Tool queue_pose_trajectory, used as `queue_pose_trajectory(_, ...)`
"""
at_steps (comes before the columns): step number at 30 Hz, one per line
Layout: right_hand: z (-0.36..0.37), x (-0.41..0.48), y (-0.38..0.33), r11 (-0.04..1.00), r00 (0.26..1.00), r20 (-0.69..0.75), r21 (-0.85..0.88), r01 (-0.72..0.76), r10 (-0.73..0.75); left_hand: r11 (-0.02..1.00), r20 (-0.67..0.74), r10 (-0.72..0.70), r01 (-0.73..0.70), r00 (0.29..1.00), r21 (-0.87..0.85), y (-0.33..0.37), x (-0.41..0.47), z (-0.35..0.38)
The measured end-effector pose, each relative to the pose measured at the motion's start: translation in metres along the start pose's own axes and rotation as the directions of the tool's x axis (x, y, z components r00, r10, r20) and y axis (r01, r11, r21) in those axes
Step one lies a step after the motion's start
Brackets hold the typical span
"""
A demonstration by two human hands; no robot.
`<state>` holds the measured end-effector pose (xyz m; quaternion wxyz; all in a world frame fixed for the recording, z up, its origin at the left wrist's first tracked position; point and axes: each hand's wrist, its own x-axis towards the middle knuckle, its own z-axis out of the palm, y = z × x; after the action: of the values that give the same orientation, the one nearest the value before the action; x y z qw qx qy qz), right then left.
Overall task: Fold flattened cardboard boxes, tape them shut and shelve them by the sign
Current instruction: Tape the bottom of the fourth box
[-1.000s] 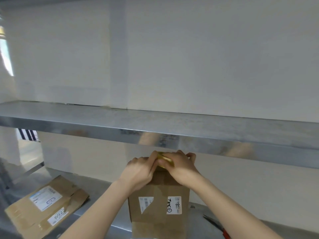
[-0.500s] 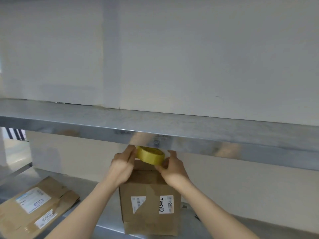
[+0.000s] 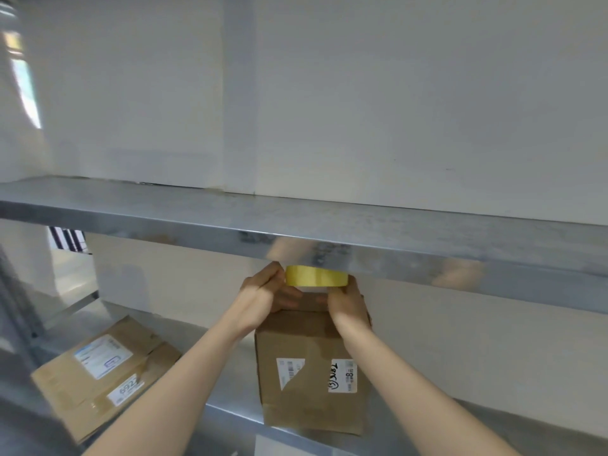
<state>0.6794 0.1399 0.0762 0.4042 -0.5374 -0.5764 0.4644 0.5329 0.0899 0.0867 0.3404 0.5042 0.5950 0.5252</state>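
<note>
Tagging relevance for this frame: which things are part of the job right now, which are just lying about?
In use: yellow tape roll, held by left hand and right hand; upright box under it, on the lower shelf.
Lying about: flat box at left, untouched; upper shelf.

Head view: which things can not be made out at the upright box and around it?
- Top flaps of the upright box: head view, hidden behind the left hand, right hand and tape roll.
- Labels of the flattened box: head view, blurred print.
- Loose tape end: head view, hidden by hands or too small.
</note>
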Motion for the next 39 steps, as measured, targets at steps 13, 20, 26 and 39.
queue_pose_trajectory(13,0.002,-0.001,0.018,0.985,0.989,-0.034,0.094,0.146,-0.143,0.999,0.016,-0.029,0.03,0.999,-0.032,0.002,-0.003,-0.002)
queue_pose_trajectory(20,-0.007,0.001,0.017,0.989,0.984,0.108,-0.004,0.145,-0.143,0.993,-0.009,-0.117,0.116,0.993,-0.017,0.001,-0.002,0.0)
queue_pose_trajectory(26,-0.006,0.001,0.009,0.986,0.969,0.186,0.061,0.153,-0.162,0.995,-0.013,-0.097,0.097,0.995,-0.02,-0.004,-0.006,0.001)
queue_pose_trajectory(39,-0.022,0.006,0.015,0.929,0.966,0.185,-0.29,0.231,-0.182,0.956,-0.104,-0.258,0.238,0.961,-0.174,-0.036,-0.028,-0.024)
